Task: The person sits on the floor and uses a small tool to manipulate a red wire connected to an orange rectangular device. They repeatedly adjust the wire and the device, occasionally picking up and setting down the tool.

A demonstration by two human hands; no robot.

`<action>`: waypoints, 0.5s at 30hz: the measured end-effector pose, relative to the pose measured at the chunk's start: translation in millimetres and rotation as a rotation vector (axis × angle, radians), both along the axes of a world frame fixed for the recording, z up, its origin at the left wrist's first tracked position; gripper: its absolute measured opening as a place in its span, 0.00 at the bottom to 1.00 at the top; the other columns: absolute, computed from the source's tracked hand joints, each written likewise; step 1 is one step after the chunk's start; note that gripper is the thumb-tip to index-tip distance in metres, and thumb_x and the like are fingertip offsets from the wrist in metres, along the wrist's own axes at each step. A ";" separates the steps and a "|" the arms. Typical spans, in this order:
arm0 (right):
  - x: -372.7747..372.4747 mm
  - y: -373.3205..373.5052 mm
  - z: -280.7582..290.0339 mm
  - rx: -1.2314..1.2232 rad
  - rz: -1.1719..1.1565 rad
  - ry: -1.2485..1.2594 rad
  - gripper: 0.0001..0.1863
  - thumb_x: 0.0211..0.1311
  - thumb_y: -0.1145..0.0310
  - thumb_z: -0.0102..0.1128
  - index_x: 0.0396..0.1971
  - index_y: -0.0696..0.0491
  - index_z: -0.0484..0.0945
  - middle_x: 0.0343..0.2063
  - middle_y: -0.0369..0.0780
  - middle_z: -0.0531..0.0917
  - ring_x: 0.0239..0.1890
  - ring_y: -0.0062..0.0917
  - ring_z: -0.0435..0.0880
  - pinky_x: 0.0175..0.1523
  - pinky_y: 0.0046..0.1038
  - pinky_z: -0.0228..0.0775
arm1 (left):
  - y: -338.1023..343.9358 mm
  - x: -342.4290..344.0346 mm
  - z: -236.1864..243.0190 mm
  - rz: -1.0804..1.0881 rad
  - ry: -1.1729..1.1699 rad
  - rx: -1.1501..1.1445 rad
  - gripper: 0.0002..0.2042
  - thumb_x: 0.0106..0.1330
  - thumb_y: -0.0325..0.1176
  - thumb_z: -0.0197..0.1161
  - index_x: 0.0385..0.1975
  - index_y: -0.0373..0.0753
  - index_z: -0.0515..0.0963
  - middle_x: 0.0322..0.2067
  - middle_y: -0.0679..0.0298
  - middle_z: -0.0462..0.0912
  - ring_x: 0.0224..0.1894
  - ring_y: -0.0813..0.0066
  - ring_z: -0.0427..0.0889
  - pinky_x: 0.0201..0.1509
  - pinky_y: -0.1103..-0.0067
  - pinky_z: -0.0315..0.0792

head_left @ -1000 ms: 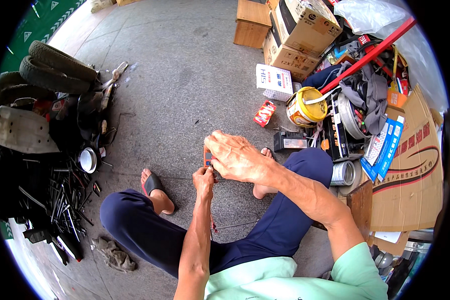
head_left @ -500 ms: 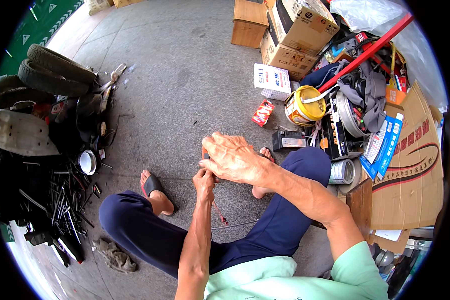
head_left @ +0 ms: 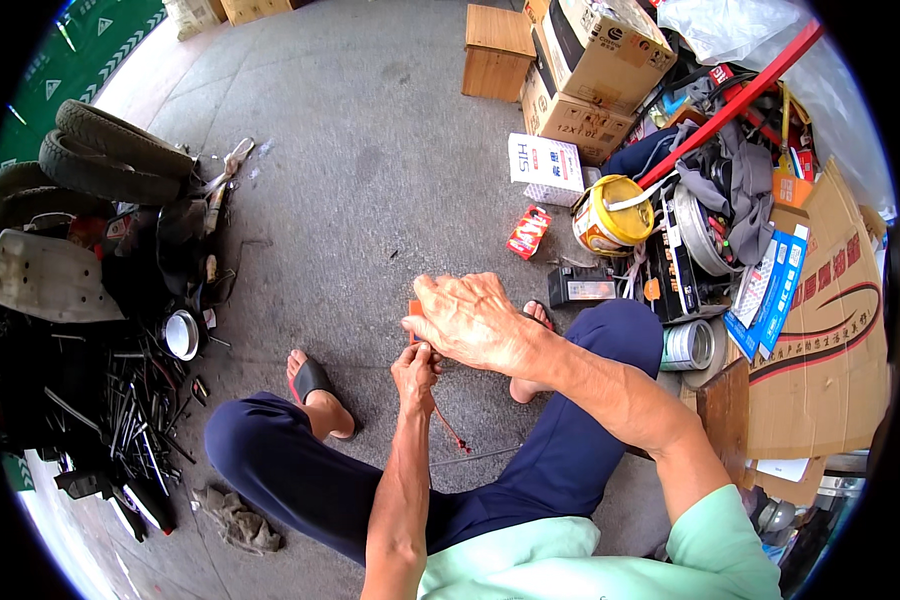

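Note:
My right hand (head_left: pixel 475 322) is closed round a small orange object (head_left: pixel 415 309), mostly hidden under the fingers, so its kind does not show. Just below it, my left hand (head_left: pixel 416 374) pinches a thin reddish wire (head_left: pixel 442 420) near the orange object. The wire's loose end hangs down to the right of my left wrist and has a dark red tip. Both hands nearly touch, held in front of me between my knees. A thin grey rod or cable (head_left: pixel 480 455) lies beneath, partly behind my leg.
At left are stacked tyres (head_left: pixel 120 150), a white-rimmed can (head_left: pixel 181 335), loose metal tools (head_left: pixel 135 430) and a grey rag (head_left: pixel 238 520). On the right stand a yellow-lidded bucket (head_left: pixel 615 215), a black battery (head_left: pixel 582 287), cartons (head_left: pixel 610 60), an open tin (head_left: pixel 687 345) and flattened cardboard (head_left: pixel 815 350).
The view has shifted slightly. More of the orange object shows beside my right fingers, and the wire's loose end has swung a little to the right. Both hands keep their grip.

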State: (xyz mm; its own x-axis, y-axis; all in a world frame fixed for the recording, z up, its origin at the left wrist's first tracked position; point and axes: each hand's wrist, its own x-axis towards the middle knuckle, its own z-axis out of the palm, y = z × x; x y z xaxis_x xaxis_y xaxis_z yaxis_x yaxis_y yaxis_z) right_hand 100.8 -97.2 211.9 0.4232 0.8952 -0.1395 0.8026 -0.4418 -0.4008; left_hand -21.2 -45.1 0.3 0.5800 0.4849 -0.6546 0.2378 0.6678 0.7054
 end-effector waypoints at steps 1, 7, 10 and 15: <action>1.6 2.4 3.8 -0.041 -0.011 0.015 0.11 0.55 0.68 0.52 0.34 0.59 0.66 0.30 0.48 0.72 0.33 0.41 0.77 0.37 0.38 0.70 | -0.1 1.8 1.2 0.005 0.007 0.003 0.10 0.62 0.33 0.56 0.33 0.32 0.75 0.21 0.64 0.76 0.16 0.83 0.70 0.17 0.87 0.62; 3.5 -2.6 0.0 0.128 0.099 -0.024 0.14 0.51 0.67 0.56 0.35 0.60 0.68 0.32 0.51 0.76 0.34 0.41 0.80 0.40 0.39 0.72 | -5.4 3.0 3.3 0.066 -0.004 0.024 0.09 0.62 0.32 0.57 0.36 0.32 0.74 0.21 0.64 0.76 0.16 0.83 0.70 0.17 0.87 0.64; 4.1 -2.0 -3.9 0.139 0.072 -0.027 0.13 0.53 0.66 0.55 0.33 0.59 0.68 0.30 0.50 0.76 0.33 0.41 0.80 0.38 0.39 0.72 | -8.2 5.1 8.6 0.121 -0.025 0.090 0.11 0.61 0.31 0.57 0.39 0.33 0.72 0.21 0.64 0.76 0.15 0.83 0.70 0.17 0.87 0.64; 1.8 6.6 6.1 -0.064 -0.043 0.053 0.13 0.55 0.64 0.54 0.31 0.58 0.67 0.29 0.48 0.75 0.33 0.41 0.78 0.36 0.38 0.71 | -4.8 3.5 6.0 0.129 -0.025 0.017 0.12 0.60 0.30 0.58 0.42 0.33 0.71 0.21 0.64 0.76 0.15 0.83 0.70 0.16 0.88 0.65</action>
State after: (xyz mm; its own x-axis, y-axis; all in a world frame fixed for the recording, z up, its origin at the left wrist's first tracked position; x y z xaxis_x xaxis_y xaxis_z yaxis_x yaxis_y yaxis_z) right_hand 102.6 -90.7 218.0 0.4519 0.8648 -0.2187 0.7606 -0.5016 -0.4122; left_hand -17.7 -49.9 6.3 0.5279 0.5677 -0.6317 0.1329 0.6794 0.7217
